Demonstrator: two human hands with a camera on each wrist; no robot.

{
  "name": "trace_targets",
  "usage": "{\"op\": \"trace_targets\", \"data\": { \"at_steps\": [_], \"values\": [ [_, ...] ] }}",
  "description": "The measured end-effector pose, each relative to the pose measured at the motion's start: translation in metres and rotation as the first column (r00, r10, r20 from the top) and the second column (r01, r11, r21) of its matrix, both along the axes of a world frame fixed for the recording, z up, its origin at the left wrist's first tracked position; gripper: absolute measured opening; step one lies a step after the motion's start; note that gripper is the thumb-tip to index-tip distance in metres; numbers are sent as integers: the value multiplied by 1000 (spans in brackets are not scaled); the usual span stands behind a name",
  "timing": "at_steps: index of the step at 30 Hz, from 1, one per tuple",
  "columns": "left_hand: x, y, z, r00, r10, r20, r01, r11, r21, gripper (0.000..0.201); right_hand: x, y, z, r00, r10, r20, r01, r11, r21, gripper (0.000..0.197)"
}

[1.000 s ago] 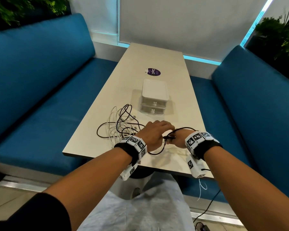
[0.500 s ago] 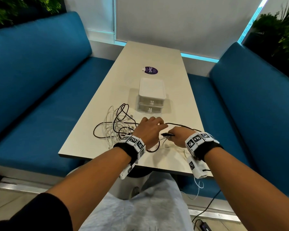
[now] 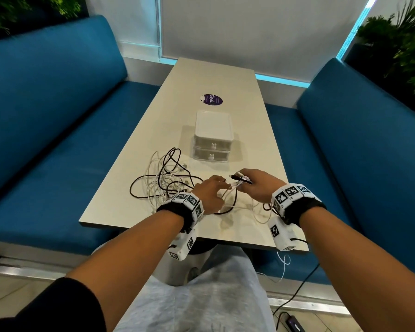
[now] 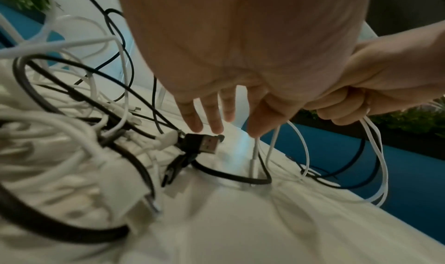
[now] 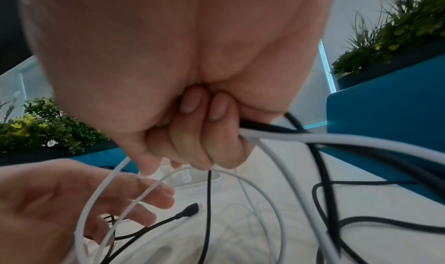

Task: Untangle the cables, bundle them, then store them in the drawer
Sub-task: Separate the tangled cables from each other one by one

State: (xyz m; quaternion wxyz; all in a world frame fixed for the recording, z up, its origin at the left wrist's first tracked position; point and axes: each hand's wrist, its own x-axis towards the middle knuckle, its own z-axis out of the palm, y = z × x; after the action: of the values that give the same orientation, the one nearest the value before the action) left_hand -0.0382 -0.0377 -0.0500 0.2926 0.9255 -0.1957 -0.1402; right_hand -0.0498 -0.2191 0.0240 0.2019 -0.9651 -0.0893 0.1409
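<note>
A tangle of black and white cables (image 3: 164,179) lies on the pale table (image 3: 249,125), left of both hands. My right hand (image 3: 252,182) is a fist around several black and white cables (image 5: 277,135), their plugs (image 3: 241,179) sticking out toward the left hand. My left hand (image 3: 222,184) reaches in from the left, and thumb and forefinger pinch a white cable (image 4: 254,150) that runs down to the table. A black USB plug (image 4: 207,143) lies just under the other left fingers. The white two-drawer box (image 3: 213,137) stands behind the hands with both drawers shut.
A round purple sticker (image 3: 210,99) sits behind the box. Blue benches (image 3: 58,130) flank the table on both sides, with plants (image 3: 403,44) behind them. Loops of cable (image 3: 283,262) hang off the near table edge on the right.
The right hand now holds white plugs alongside the black one and has lifted slightly. The left hand has drawn back from the right hand and now pinches a white cable.
</note>
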Motion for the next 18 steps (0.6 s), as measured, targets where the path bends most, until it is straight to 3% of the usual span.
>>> {"op": "trace_targets", "data": {
  "at_steps": [4,10,16,18],
  "values": [
    [-3,-3,11,997,75,9,-76,997,12,35,2,1,-1,1000,-25,12,24,999,45,20],
    [-8,-3,15,993,117,-25,-117,992,-35,42,3,1,1,995,-75,-60,77,996,37,24],
    [-3,10,7,956,248,158,-261,963,65,19,0,-1,-1,988,-153,-34,151,987,-60,52],
    [-3,11,4,926,277,255,-287,958,-1,31,-1,0,-3,988,-151,-35,149,987,-66,56]
  ]
}}
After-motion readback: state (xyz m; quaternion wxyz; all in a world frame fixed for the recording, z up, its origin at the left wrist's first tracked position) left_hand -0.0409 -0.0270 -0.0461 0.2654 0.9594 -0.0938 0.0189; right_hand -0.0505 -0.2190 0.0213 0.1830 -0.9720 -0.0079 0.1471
